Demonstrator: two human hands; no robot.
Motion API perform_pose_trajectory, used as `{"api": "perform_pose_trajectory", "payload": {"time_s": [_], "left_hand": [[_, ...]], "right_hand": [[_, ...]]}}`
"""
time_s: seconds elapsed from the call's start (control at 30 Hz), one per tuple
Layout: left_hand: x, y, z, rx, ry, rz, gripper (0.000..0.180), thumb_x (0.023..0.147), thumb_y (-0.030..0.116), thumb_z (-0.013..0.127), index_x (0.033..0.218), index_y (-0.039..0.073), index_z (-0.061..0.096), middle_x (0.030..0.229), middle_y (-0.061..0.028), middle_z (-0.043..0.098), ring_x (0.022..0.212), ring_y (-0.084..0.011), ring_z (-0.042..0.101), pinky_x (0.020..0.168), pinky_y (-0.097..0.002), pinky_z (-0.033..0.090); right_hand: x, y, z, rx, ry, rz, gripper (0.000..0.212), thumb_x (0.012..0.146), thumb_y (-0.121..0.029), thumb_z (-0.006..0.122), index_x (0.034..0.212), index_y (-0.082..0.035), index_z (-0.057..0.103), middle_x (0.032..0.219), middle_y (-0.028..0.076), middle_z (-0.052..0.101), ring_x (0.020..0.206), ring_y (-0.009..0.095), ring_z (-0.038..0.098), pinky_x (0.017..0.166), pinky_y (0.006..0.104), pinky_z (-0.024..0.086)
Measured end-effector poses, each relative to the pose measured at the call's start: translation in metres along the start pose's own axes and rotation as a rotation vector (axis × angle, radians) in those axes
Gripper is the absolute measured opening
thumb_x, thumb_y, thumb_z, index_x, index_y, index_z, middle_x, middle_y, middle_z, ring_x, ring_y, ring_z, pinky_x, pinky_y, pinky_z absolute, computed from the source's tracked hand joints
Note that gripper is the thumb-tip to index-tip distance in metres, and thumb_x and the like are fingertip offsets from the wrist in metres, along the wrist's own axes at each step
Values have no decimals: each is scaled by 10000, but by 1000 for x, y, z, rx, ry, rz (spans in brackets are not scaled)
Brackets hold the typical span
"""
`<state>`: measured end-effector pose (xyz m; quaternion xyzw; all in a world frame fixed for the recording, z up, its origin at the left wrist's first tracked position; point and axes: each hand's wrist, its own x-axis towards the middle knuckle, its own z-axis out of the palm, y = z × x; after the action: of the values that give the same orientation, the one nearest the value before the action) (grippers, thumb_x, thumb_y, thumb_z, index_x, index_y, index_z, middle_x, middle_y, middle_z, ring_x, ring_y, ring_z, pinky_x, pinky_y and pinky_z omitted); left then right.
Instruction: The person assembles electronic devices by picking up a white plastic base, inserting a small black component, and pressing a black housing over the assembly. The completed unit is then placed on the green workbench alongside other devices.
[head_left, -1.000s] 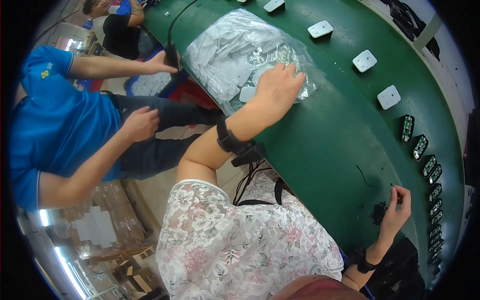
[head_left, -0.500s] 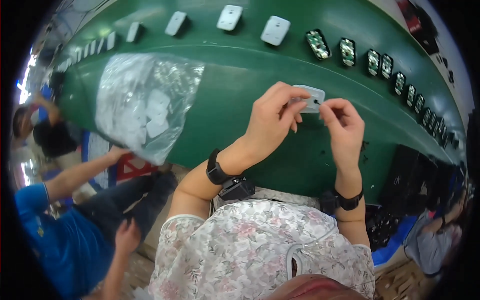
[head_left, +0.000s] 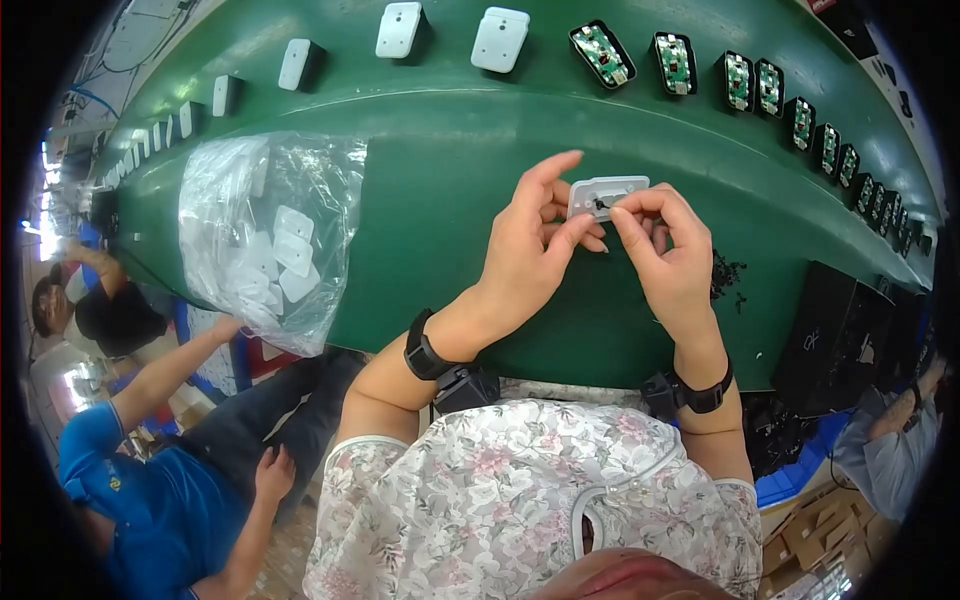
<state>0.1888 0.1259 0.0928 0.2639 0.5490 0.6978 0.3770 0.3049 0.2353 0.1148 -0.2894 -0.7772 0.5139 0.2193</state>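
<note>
Between my hands, above the green table, I hold a white plastic cover (head_left: 624, 186) with small holes in it. A small black part (head_left: 601, 204) sits at the cover's near side. My left hand (head_left: 535, 235) grips the cover's left end between thumb and lower fingers, its index finger raised. My right hand (head_left: 668, 240) is closed at the cover's right side, thumb and index finger at the black part. Whether the right fingertips pinch the part or press the cover's edge is hard to tell. Beside my right hand lies a pile of small black parts (head_left: 728, 275).
A clear plastic bag (head_left: 345, 165) of white covers lies at left. Along the far side run white-topped cases (head_left: 500, 40) and, further right, open black cases with green circuit boards (head_left: 675, 62). A black box (head_left: 830, 335) stands at right. A co-worker in blue (head_left: 150, 500) sits at left.
The view has shifted. My left index finger has lifted off the cover. My right fingers have closed in on the black part, and the cover is now tilted.
</note>
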Motion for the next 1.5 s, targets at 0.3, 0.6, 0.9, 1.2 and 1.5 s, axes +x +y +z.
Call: {"api": "perform_pose_trajectory", "payload": {"time_s": [0.3,0.6,0.9,1.2,1.5], "left_hand": [[-3,-9,-1,56,-49,49,213,899,-49,546,1103,-38,486,1011,-115,575,858,-174,645,734,-286,580],[-4,-2,-5,33,-40,60,158,901,-37,563,1038,-33,485,960,-86,560,788,-134,619,639,-245,536],[-7,2,-4,128,-133,17,158,893,-20,586,1034,-23,516,908,-82,588,750,-111,600,627,-230,505],[12,17,-27,-188,-33,-107,142,938,26,528,1065,-36,537,883,-99,613,671,-117,595,576,-237,492],[39,-10,-57,688,197,193,71,903,40,558,946,20,611,795,-91,628,627,-228,587,591,-295,473]], "right_hand": [[-2,10,9,-11,25,-64,71,844,-2,651,867,8,585,778,10,507,644,61,413,550,201,329],[-1,3,5,-66,192,-174,158,811,-49,706,920,-21,595,907,8,515,702,79,431,584,198,347],[1,2,-16,26,-173,97,200,787,-79,737,905,-20,587,809,-18,526,647,27,401,540,178,312],[11,2,-1,220,-105,149,246,797,-120,738,950,-21,573,832,-18,548,666,24,456,558,162,356],[151,-9,32,-935,335,-449,471,767,-383,714,1069,-45,586,973,132,599,860,270,583,731,376,482]]}}
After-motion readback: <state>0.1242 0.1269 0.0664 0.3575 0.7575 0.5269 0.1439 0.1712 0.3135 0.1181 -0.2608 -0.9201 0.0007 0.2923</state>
